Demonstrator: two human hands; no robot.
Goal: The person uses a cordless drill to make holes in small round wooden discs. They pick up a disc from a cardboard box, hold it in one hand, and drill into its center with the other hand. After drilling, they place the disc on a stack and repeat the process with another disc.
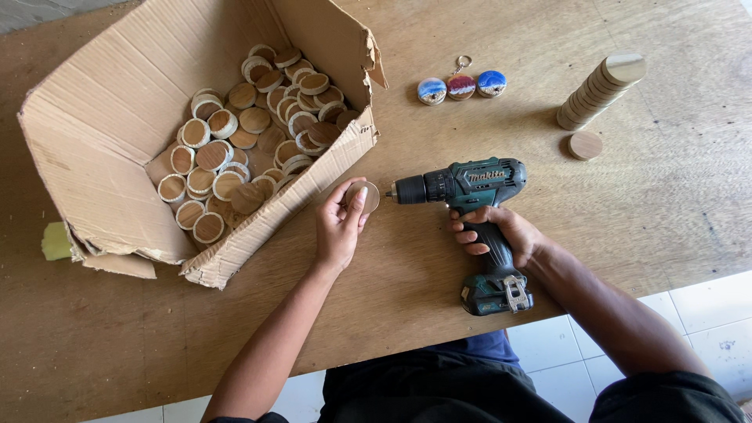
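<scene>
- Left hand (338, 227) fingers pinch a round wooden disc (363, 196) on edge, against the tip of a teal cordless drill (470, 204)
- Right hand (497, 235) wraps the drill's grip
- Left of the drill, a torn cardboard box (102, 157) holds many undrilled-looking discs; right, a leaning stack (599, 90)
- Worn wooden tabletop (650, 196); white floor tiles below

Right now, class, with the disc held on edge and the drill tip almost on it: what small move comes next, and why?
Probably ease the drill forward until its bit meets the rim of the wooden disc. The left hand holds the disc upright on the table, the right hand grips the drill's handle, and the bit already points at the disc.
</scene>
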